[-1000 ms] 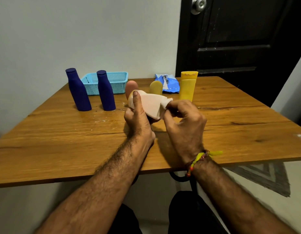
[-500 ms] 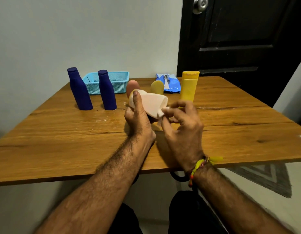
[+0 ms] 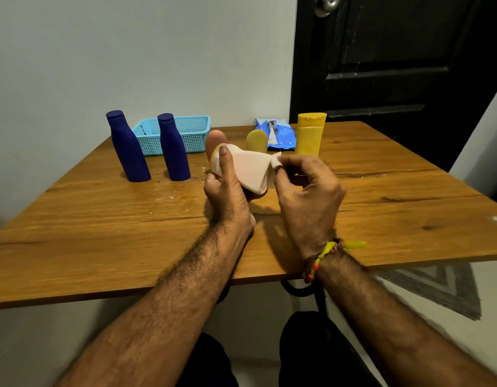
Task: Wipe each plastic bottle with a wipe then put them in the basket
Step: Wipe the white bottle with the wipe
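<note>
Left hand (image 3: pixel 227 188) grips a pale bottle (image 3: pixel 215 160) swathed in a white wipe (image 3: pixel 253 171); right hand (image 3: pixel 306 191) pinches the wipe's corner, which sat lower half a second ago. Two blue bottles (image 3: pixel 127 152) (image 3: pixel 173 149), two yellow (one squat) (image 3: pixel 310 134) (image 3: pixel 257 141), one pinkish (image 3: pixel 214 138), one basket (image 3: pixel 183 132) far left. No writing is legible.

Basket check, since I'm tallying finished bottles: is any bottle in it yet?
No: the basket shows only bare mesh inside, and both blue bottles stand on the table in front of it.
</note>
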